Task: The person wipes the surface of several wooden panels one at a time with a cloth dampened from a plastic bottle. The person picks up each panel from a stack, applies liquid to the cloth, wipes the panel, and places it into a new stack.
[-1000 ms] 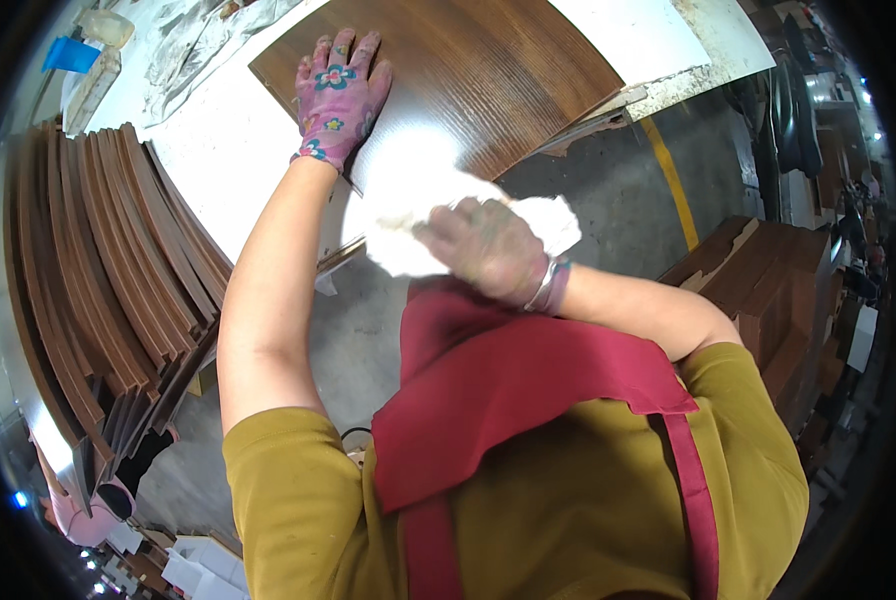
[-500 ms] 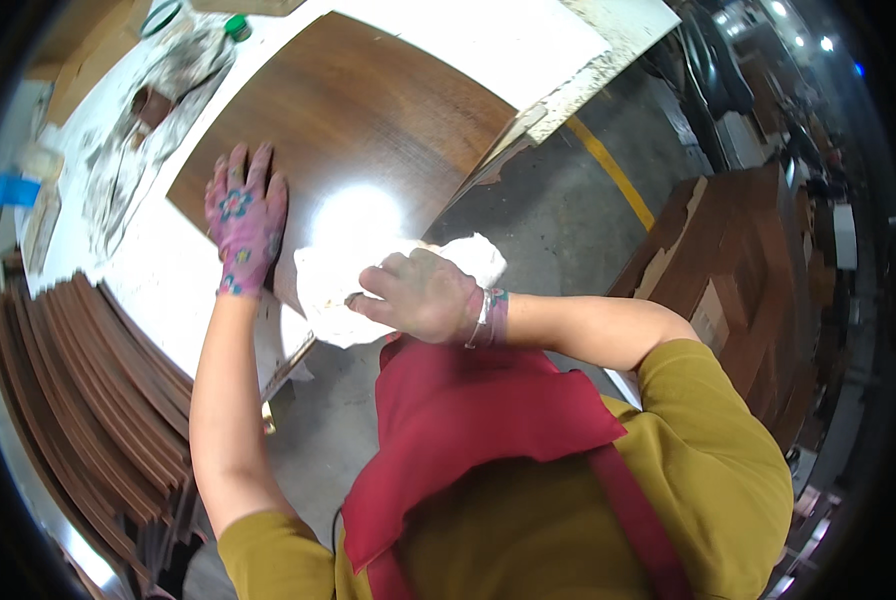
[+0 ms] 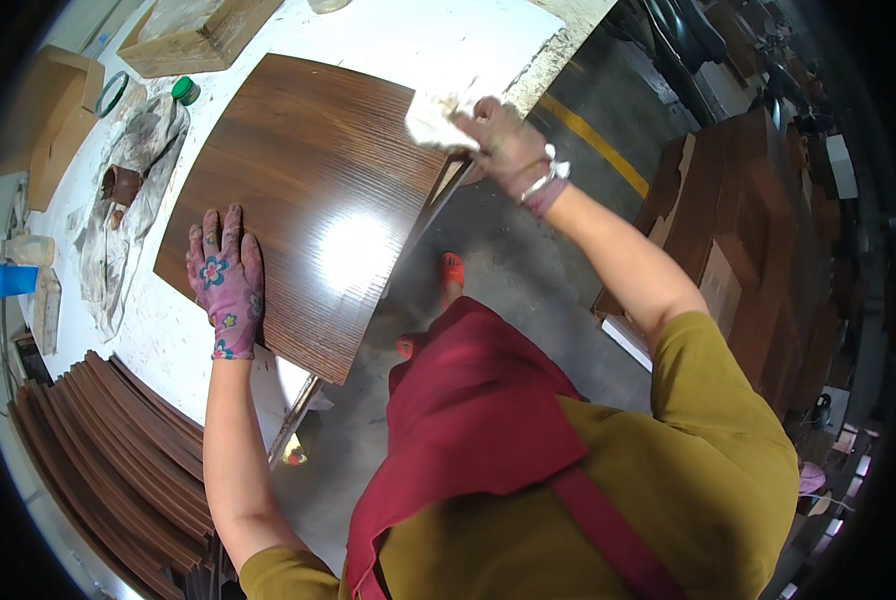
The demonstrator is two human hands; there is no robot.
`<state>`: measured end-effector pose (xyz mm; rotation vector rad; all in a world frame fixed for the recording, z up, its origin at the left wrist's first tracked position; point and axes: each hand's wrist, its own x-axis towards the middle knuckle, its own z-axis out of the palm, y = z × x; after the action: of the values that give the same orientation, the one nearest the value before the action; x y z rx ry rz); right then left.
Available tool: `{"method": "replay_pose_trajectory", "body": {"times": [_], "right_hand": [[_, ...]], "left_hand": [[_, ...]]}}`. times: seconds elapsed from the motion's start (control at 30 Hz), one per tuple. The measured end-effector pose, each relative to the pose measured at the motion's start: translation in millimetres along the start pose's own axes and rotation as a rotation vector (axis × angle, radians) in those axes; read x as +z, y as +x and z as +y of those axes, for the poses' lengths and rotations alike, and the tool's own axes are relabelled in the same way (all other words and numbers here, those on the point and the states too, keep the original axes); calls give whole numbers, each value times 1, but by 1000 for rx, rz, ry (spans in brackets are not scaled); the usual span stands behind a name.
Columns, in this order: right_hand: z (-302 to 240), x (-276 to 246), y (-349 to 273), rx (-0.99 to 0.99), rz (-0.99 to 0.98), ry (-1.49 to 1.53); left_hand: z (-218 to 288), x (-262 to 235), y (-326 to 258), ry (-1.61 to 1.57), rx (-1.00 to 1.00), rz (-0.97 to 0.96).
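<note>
A dark brown wood-grain panel (image 3: 308, 170) lies flat on the white worktable, its right part jutting to the table's edge. My left hand (image 3: 226, 270), in a stained pink flowered glove, rests flat on the panel's left side with fingers stretched out. At the panel's far right corner is my right hand (image 3: 508, 150), also gloved and somewhat blurred. Its fingers are closed on a crumpled white cloth (image 3: 440, 122), which overlaps that corner. A bright light reflects off the panel's near right area.
On the worktable (image 3: 168, 345) lie a stained cloth (image 3: 118, 240) with a brown cup (image 3: 120, 186), a green-capped container (image 3: 185, 91) and cardboard boxes (image 3: 208, 40). Stacked brown strips (image 3: 108, 450) stand at the near left. Large brown wooden pieces (image 3: 728, 270) stand to the right.
My right hand has swept the cloth from the panel's near edge to its far right corner. My left hand stays flat on the panel. The view has shifted.
</note>
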<state>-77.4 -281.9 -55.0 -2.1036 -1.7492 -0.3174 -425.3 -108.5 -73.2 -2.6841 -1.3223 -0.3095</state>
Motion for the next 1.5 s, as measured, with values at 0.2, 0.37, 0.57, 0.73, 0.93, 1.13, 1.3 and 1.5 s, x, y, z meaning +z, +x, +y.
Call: {"method": "replay_pose_trajectory", "body": {"times": [0.2, 0.37, 0.57, 0.73, 0.93, 1.13, 1.3, 1.5], "right_hand": [[-27, 1, -17, -117, -94, -88], [56, -15, 32, 408, -363, 1], [3, -14, 13, 137, -243, 63], [56, -20, 31, 553, -372, 57], [3, -22, 36, 39, -457, -34], [114, -32, 73, 287, -334, -111], [40, -48, 102, -106, -235, 50], [35, -35, 120, -514, -277, -90]], "left_hand": [[-1, -1, 2, -1, -5, 8], [6, -3, 5, -5, 21, 18], [5, -5, 0, 3, 1, -15], [3, 1, -3, 11, 12, -5], [3, -1, 1, -18, -31, 15], [5, -4, 5, -46, -27, 35], [8, -7, 10, -59, -31, 6], [30, -29, 34, -244, -263, -87]]}}
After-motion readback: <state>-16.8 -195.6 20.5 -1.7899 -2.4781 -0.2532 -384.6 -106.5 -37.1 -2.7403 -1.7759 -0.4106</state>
